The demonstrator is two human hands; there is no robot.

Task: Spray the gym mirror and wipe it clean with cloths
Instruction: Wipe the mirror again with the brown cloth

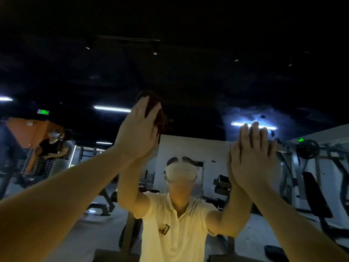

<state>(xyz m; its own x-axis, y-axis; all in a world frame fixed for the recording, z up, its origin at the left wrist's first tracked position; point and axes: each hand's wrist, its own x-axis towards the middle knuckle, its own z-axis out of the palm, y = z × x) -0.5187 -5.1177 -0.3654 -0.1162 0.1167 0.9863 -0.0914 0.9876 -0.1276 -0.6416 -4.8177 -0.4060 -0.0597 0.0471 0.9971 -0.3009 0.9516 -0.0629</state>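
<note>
Far left in the mirror [188,78], two people [53,148] stand reflected. The left hand [138,131], fingers straight and slightly spread, presses a dark red cloth [160,120] against the glass, left of centre. The wearer's reflection [179,224] fills the middle. The right hand [253,156] lies flat on the glass, fingers together, near a reflected weight machine [309,152].

Left hand [137,131] presses dark red cloth [159,118] on mirror [188,76]; right hand [254,156] flat on mirror
</note>
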